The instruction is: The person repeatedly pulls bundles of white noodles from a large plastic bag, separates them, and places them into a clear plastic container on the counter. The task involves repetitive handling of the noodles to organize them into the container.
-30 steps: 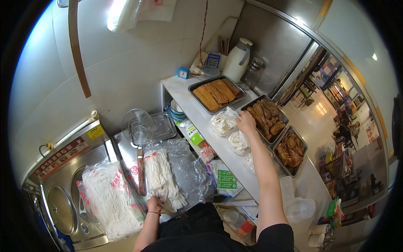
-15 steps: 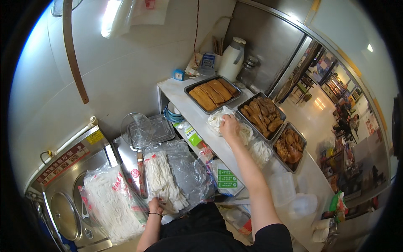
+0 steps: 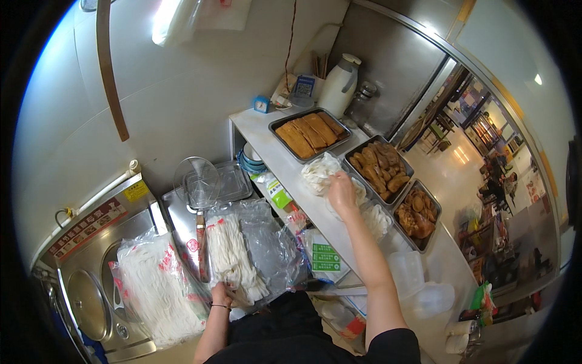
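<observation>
At the lower edge of an opened clear plastic bag, my left hand is closed on the plastic. White noodles lie in long strands on that bag, just above this hand. My right hand reaches over the white counter, between a bundle of white noodles and more white bundles nearer to me. It points down with its fingertips hidden, so whether it grips any noodles does not show. A fuller bag of white noodles lies at the left, untouched.
Along the counter stand a tray of flat brown slabs, a tray of brown pieces and a third brown-filled tray. Behind are a white jug and a glass jar. Clear plastic containers sit nearer me. A wire strainer lies left.
My right hand has shifted slightly right and toward me, off the far noodle bundle, which now shows more fully. My left hand stays at the bag's edge. The whole view has shifted a little.
</observation>
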Motion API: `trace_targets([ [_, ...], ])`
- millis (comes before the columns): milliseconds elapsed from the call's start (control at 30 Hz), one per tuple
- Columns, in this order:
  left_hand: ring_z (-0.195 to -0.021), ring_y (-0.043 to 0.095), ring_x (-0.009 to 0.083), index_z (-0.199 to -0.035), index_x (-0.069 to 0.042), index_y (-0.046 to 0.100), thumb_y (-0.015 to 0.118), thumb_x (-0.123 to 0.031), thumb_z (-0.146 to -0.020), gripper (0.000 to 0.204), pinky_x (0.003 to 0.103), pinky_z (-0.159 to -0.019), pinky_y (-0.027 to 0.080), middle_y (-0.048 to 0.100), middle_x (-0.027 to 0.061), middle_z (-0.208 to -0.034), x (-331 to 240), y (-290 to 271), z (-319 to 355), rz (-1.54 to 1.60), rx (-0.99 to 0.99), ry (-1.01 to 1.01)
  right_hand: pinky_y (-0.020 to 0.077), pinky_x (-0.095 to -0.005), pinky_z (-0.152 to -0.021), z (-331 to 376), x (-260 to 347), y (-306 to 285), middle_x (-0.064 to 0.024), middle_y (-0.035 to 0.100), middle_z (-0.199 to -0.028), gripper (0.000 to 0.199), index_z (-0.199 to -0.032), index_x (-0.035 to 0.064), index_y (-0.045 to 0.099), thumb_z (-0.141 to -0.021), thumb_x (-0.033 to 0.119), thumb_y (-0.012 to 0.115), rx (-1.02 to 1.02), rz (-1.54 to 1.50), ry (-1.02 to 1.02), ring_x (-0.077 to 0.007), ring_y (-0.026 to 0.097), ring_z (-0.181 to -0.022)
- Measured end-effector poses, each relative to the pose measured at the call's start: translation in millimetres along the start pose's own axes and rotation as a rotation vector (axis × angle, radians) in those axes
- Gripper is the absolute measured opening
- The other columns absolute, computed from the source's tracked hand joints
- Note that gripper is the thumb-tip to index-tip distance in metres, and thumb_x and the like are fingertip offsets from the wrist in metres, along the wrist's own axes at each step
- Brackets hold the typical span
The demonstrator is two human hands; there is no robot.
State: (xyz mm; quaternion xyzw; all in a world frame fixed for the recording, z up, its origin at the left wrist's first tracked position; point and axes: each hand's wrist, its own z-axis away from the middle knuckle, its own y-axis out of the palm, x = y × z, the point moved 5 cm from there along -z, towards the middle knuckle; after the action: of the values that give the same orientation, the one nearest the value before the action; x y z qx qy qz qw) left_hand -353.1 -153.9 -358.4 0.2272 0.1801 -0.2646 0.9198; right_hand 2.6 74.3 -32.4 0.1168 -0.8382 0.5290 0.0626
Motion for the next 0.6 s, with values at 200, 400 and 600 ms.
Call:
trace_targets([
  [200,-0.051,0.049,0.0230,-0.082,-0.002,0.048,0.044,-0.010,-0.077,0.011,0.038,-0.043,0.042,0.048,0.0097,-0.064,8.6,-9.6,-14.5,0.053,-0.033,0.029,0.0441,-0.0370,-0.070,-23.5,-20.3,-29.1,-0.0168,0.056,-0.092,0.018,-0.091,-0.0006,0.058,-0.075,0.005,0.051,-0.292,-0.217,0.026,-0.0327,0.055,-0.080],
  [400,-0.057,0.050,0.0256,-0.084,-0.001,0.046,0.043,-0.010,-0.077,0.012,0.042,-0.046,0.043,0.049,0.0114,-0.070,2.2,-2.9,-8.5,-0.045,-0.002,-0.026,0.0279,-0.0406,-0.093,-37.5,-30.3,30.2,-0.0240,0.037,-0.120,0.043,-0.117,-0.0020,0.040,-0.083,0.025,0.043,-0.057,-0.029,0.283,-0.0375,0.035,-0.111],
  [600,-0.062,0.050,0.0241,-0.089,-0.004,0.048,0.042,-0.016,-0.082,0.015,0.043,-0.051,0.043,0.049,0.0087,-0.072,-3.7,-4.3,-5.5,0.002,0.056,-0.058,0.0030,-0.0442,-0.103,-53.7,-0.5,71.8,-0.0191,0.009,-0.139,0.060,-0.133,0.0037,0.017,-0.086,0.038,0.032,0.224,0.059,0.461,-0.0336,0.006,-0.128],
])
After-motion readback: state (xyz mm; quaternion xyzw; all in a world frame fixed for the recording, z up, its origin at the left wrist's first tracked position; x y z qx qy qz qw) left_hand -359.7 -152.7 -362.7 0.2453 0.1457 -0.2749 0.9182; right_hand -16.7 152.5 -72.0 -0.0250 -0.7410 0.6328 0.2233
